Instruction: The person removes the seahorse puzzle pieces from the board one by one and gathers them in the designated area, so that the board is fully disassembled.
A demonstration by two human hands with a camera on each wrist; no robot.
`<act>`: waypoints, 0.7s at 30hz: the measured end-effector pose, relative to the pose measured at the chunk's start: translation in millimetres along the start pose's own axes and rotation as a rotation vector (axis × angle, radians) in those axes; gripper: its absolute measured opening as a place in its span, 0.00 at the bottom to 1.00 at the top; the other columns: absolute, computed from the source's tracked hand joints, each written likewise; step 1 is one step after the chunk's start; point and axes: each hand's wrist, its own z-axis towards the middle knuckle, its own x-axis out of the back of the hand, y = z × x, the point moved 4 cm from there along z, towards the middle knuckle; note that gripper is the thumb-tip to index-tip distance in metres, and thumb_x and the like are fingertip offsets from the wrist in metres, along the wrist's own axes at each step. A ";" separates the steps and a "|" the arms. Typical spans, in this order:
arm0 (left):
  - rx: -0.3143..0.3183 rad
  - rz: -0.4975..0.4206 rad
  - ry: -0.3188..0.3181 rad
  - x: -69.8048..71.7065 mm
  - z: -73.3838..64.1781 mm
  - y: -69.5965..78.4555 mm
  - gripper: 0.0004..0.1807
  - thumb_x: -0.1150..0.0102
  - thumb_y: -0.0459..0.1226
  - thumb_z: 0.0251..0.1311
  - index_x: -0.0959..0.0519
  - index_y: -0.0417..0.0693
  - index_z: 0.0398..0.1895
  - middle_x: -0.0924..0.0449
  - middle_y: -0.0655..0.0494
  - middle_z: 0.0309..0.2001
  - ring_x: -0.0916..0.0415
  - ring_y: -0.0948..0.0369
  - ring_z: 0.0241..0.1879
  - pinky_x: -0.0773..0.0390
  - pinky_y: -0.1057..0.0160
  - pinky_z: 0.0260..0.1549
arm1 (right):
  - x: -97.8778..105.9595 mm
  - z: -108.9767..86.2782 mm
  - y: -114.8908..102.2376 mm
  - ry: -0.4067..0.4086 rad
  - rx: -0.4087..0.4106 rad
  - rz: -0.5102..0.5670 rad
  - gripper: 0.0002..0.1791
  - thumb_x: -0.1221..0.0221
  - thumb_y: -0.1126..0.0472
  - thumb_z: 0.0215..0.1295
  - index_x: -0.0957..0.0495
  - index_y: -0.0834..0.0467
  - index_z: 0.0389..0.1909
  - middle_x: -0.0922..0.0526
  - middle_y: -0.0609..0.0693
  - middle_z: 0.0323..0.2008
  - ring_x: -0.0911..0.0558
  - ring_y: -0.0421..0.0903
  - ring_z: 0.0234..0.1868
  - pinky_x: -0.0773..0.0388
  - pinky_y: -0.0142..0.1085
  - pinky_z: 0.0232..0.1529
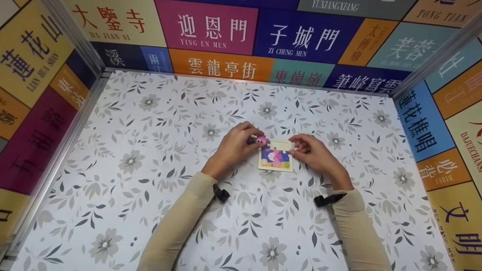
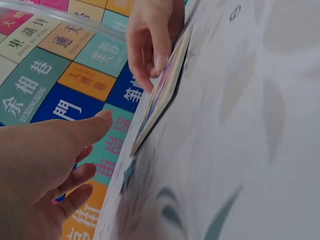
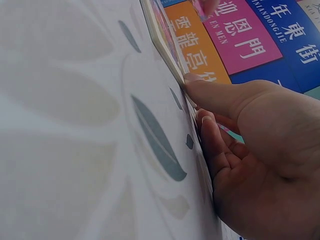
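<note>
On the white tabletop with a grey floral print (image 1: 169,131), the small, flat, pale-rimmed puzzle board (image 1: 280,145) lies between my hands. My left hand (image 1: 239,141) holds a small pink puzzle piece (image 1: 261,140) at its far left corner; my right hand (image 1: 312,150) grips its right edge. Multicoloured printed puzzle pieces (image 1: 275,157) sit in its near part. Multicoloured lettered panels (image 1: 211,30) stand behind, left and right.

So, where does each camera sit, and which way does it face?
Head: on the head, facing forward and down at the table; left hand, right hand and both sleeves show.
Left wrist: on that wrist, looking past the near left hand to the puzzle; right hand beyond.
Right wrist: on that wrist, looking along the table to the puzzle; right hand close, left fingertips at top.
Both wrist views share the puzzle and lettered wall.
</note>
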 end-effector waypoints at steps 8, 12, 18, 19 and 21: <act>0.064 -0.009 0.037 21.7 -15.2 -25.4 0.16 0.26 0.45 0.69 0.11 0.53 0.56 0.16 0.56 0.51 0.18 0.57 0.51 0.17 0.56 0.54 | -0.3 -0.4 0.8 0.002 0.005 0.014 0.24 0.29 0.57 0.73 0.20 0.58 0.65 0.20 0.57 0.49 0.21 0.45 0.44 0.24 0.24 0.46; 0.120 -0.013 0.035 25.4 -19.7 -38.7 0.16 0.25 0.44 0.68 0.11 0.53 0.55 0.16 0.57 0.51 0.17 0.58 0.50 0.17 0.57 0.54 | -0.5 -0.8 -0.8 0.007 0.027 0.017 0.24 0.29 0.59 0.72 0.20 0.60 0.65 0.20 0.58 0.49 0.21 0.44 0.43 0.24 0.23 0.45; 0.158 -0.029 0.019 26.8 -23.9 -54.1 0.16 0.24 0.43 0.66 0.10 0.50 0.54 0.15 0.54 0.51 0.17 0.56 0.50 0.17 0.56 0.55 | -1.2 -1.8 -1.5 0.002 0.023 0.043 0.24 0.29 0.59 0.73 0.20 0.61 0.66 0.20 0.59 0.49 0.21 0.43 0.43 0.23 0.23 0.45; 0.156 -0.031 0.012 27.0 -24.0 -55.2 0.16 0.24 0.43 0.66 0.10 0.50 0.54 0.15 0.54 0.51 0.17 0.56 0.51 0.17 0.56 0.56 | -1.3 -1.7 -1.2 0.003 0.024 0.044 0.24 0.29 0.59 0.73 0.20 0.60 0.66 0.20 0.59 0.49 0.21 0.43 0.43 0.23 0.23 0.45; 0.144 -0.031 -0.005 27.1 -23.7 -56.6 0.16 0.23 0.43 0.66 0.10 0.49 0.53 0.15 0.53 0.51 0.17 0.55 0.51 0.18 0.55 0.58 | -1.3 -1.3 -1.6 0.005 0.029 0.040 0.24 0.29 0.59 0.73 0.20 0.61 0.66 0.19 0.59 0.49 0.20 0.43 0.43 0.22 0.23 0.45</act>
